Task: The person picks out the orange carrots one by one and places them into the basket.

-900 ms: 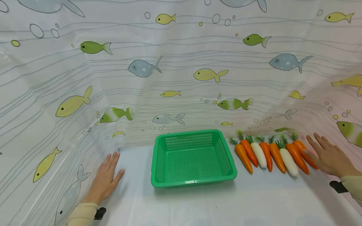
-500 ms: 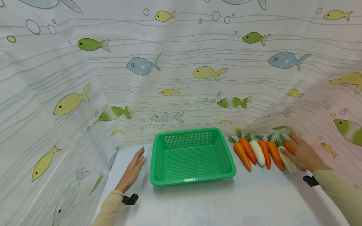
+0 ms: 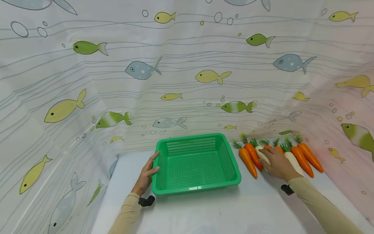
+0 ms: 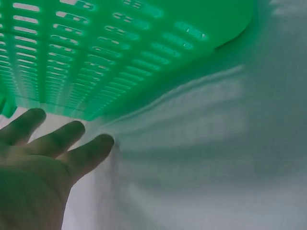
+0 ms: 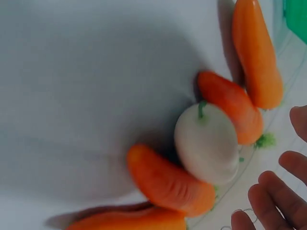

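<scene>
My left hand (image 3: 145,178) is at the left rim of a green plastic basket (image 3: 201,188), its fingers extended along the side wall. In the left wrist view, the fingers (image 4: 88,153) reach out straight beneath the slotted basket wall (image 4: 139,60). Over the row of vegetables hovers my right hand (image 3: 279,164), above a white radish (image 5: 206,143) and the carrots beside it. The right wrist view shows its fingers (image 5: 283,206) spread apart from the radish. Two orange carrots (image 3: 247,163) lie left of that radish; others are partly covered by the hand.
A second white radish (image 3: 294,162) and two more carrots (image 3: 311,158) lie at the right end of the row. Behind stands a fish-patterned sheet (image 3: 187,81), which also rises at both sides of the white table surface (image 3: 193,214).
My left hand has moved right, from the table to the basket's rim. The right hand has swept left along the row, from its right end to the white radish.
</scene>
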Demonstrator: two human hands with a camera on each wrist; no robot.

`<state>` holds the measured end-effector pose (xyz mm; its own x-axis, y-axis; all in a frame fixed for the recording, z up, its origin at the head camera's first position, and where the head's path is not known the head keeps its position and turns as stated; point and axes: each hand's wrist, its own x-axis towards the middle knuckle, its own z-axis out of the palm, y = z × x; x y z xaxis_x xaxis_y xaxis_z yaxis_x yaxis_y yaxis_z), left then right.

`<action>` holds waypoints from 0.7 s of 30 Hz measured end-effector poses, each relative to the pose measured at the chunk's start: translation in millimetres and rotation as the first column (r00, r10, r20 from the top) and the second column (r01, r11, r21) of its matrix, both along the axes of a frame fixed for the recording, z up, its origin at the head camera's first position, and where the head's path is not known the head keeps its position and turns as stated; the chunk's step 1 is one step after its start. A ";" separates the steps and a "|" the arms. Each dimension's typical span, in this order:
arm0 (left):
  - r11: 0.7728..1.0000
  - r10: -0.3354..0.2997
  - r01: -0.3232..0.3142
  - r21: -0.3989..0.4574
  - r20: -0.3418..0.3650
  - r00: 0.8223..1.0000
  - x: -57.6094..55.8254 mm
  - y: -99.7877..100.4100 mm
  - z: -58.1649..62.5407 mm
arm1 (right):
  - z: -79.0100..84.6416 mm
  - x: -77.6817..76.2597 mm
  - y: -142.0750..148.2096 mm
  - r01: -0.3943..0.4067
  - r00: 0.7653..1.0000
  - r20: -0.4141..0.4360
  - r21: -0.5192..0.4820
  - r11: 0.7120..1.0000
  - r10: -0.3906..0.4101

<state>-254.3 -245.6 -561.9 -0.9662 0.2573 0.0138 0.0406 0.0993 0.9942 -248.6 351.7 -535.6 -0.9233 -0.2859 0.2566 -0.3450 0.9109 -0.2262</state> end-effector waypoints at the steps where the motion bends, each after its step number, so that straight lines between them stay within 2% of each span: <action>1: 1.000 0.001 -0.001 0.007 -0.002 1.000 -0.2 0.1 -0.7 | -1.3 -1.3 -3.5 0.002 1.000 0.004 -0.009 1.000 -0.002; 6: 0.997 -0.023 0.024 0.071 -0.013 1.000 -0.7 -1.1 -4.1 | -5.2 -8.5 -22.3 -0.002 1.000 0.013 -0.047 0.999 0.003; 11: 0.978 -0.077 0.080 0.193 -0.024 0.997 -1.6 -2.1 -11.1 | -13.7 -10.0 -37.4 0.019 0.998 0.060 -0.106 0.994 -0.013; 17: 0.975 -0.065 0.078 0.209 -0.070 0.995 -2.5 1.7 -14.8 | -24.9 -9.0 -47.4 0.026 0.996 0.091 -0.120 0.992 -0.015; 21: 0.971 -0.061 0.073 0.229 -0.063 0.996 -1.7 4.1 -16.1 | -25.9 -11.9 -51.6 0.037 0.994 0.110 -0.090 0.995 -0.027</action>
<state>-255.9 -241.5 -578.0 -0.9430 0.3050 0.1332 0.0950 -0.1371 0.9860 -260.5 300.2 -561.5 -0.9554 -0.2355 0.1780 -0.2847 0.8948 -0.3440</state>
